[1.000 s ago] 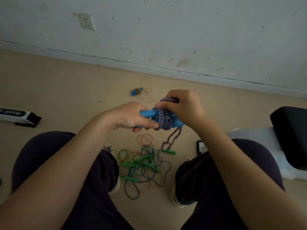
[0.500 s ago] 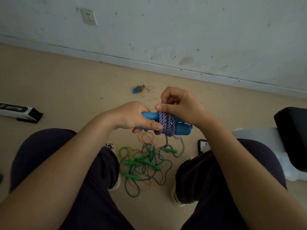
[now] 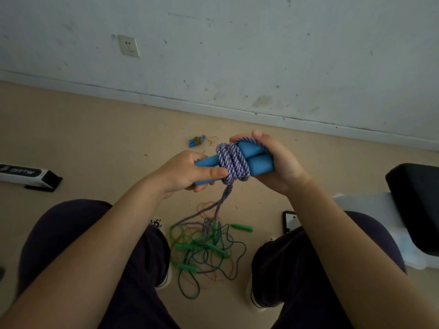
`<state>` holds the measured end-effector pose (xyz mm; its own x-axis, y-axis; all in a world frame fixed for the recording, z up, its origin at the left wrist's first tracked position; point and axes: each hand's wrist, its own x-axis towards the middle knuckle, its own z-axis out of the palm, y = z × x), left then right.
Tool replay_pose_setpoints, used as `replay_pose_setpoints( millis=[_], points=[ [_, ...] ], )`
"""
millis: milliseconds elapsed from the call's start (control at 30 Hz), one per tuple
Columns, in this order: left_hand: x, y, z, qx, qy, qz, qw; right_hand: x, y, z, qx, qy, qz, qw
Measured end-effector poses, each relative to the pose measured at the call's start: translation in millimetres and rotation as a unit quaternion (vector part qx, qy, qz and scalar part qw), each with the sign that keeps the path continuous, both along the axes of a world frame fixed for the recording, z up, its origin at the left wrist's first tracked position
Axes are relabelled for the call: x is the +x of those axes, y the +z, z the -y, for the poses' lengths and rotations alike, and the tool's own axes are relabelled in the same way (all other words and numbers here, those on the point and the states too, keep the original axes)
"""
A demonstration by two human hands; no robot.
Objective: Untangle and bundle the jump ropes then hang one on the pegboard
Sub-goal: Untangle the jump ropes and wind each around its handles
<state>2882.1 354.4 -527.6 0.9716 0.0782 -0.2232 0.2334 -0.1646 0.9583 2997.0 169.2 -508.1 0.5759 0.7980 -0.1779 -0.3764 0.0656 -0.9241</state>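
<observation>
Both hands hold a jump rope with two blue handles point(image 3: 257, 162) side by side and purple-white cord point(image 3: 234, 163) wound around their middle. My left hand point(image 3: 187, 172) grips the handles' left end, thumb against the coils. My right hand point(image 3: 275, 162) curls around the right end and holds a strand of cord over the top. A loose tail of cord point(image 3: 213, 210) hangs down to the floor. Between my feet lies a tangle of green-handled ropes point(image 3: 204, 250) with thin green, dark and orange cords.
A small bundled blue-handled rope point(image 3: 197, 141) lies on the floor near the wall. A white and black box point(image 3: 28, 174) sits at left. A phone point(image 3: 291, 220) lies by my right knee. A black seat point(image 3: 415, 205) over white material stands at right.
My right hand swung round from the top of the coils to the right end of the handles, carrying the cord over. The hanging tail is drawn out longer and straighter.
</observation>
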Motion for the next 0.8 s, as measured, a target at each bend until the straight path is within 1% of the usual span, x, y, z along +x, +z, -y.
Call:
replay_pose_setpoints(
  millis=[67,100,200,300,367,433,567,633,700,733,800],
  points=[
    [0,2,2,-0.043,0.039,0.011,0.998,0,-2,-2,0.028,0.017,-0.039,0.999],
    [1,4,2,-0.067,0.062,0.019,0.996,-1,-3,-3,0.024,0.033,-0.038,0.998],
    [3,8,0,-0.095,0.115,0.037,0.988,-9,-11,-8,-0.025,0.065,0.018,0.997],
    [3,8,-1,-0.08,0.124,0.032,0.989,-14,-14,-12,-0.056,0.046,0.086,0.994],
    [3,7,-1,-0.064,0.123,0.032,0.99,-13,-14,-12,-0.08,0.049,0.113,0.989],
    [3,5,-2,-0.064,0.142,0.044,0.987,-10,-13,-11,-0.106,0.043,0.135,0.984],
    [6,4,-10,-0.077,0.247,0.06,0.964,-6,-12,-9,-0.139,0.003,0.186,0.973],
    [7,4,-15,-0.086,0.279,0.06,0.955,-4,-12,-9,-0.175,-0.036,0.259,0.949],
    [7,3,-15,-0.082,0.278,0.061,0.955,1,-13,-8,-0.222,-0.079,0.355,0.905],
    [7,2,-14,-0.079,0.273,0.06,0.957,4,-14,-7,-0.235,-0.098,0.383,0.888],
    [7,0,-12,-0.069,0.272,0.057,0.958,7,-14,-5,-0.237,-0.124,0.385,0.884]
  ],
)
